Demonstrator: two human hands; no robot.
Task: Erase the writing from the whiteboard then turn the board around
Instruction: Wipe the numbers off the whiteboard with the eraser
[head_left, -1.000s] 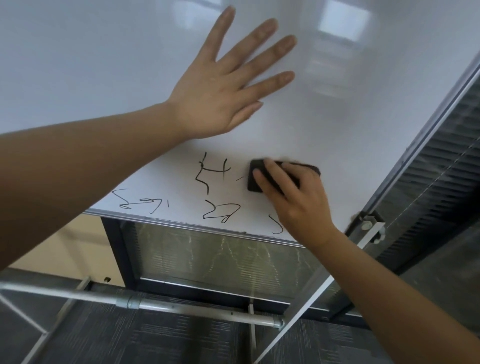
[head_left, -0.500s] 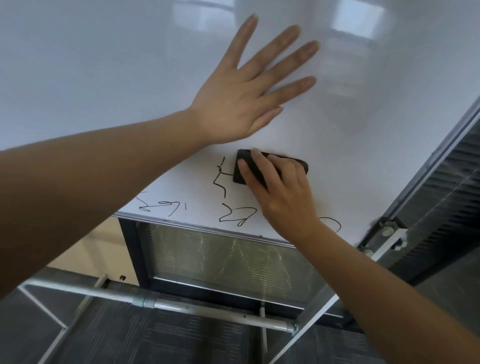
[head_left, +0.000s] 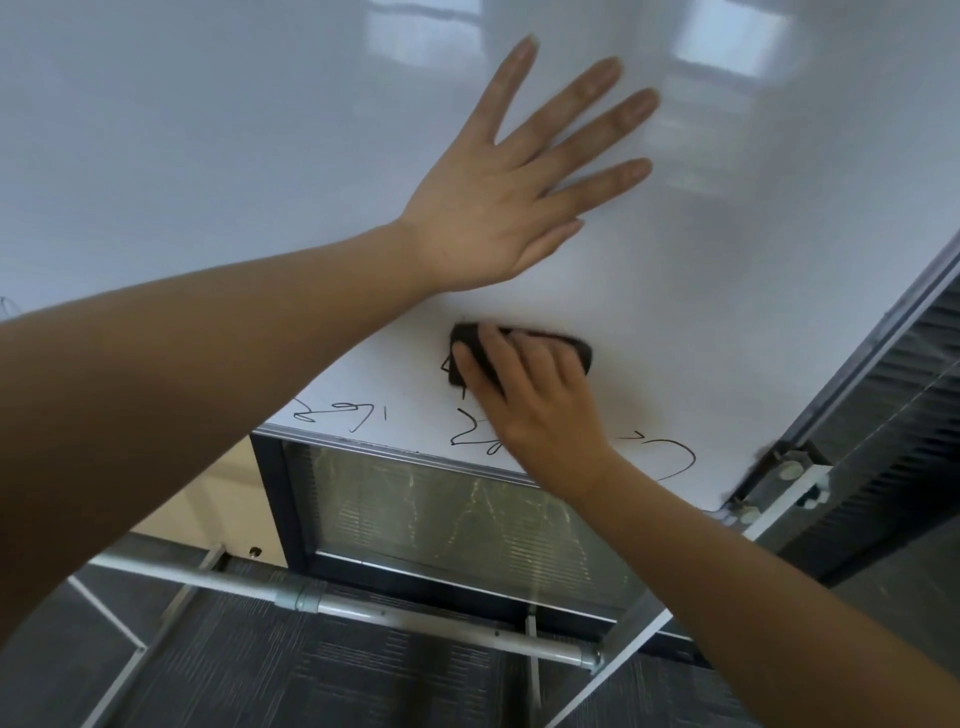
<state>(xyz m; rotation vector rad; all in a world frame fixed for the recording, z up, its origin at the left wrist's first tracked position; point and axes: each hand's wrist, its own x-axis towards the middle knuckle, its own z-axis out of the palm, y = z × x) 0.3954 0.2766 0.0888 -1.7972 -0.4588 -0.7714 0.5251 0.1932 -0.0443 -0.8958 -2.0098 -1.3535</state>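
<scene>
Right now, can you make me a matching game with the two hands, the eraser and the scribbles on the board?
Things:
1. left hand
2. right hand
3. small black rectangular eraser
4. black marker scribbles

States:
A. lies under curled fingers, against the glossy white whiteboard
B. sit along the board's bottom edge, not yet wiped
C. lies flat on the board, fingers spread
D. grips the eraser

Pairs: 1-C, 2-D, 3-A, 4-B
</scene>
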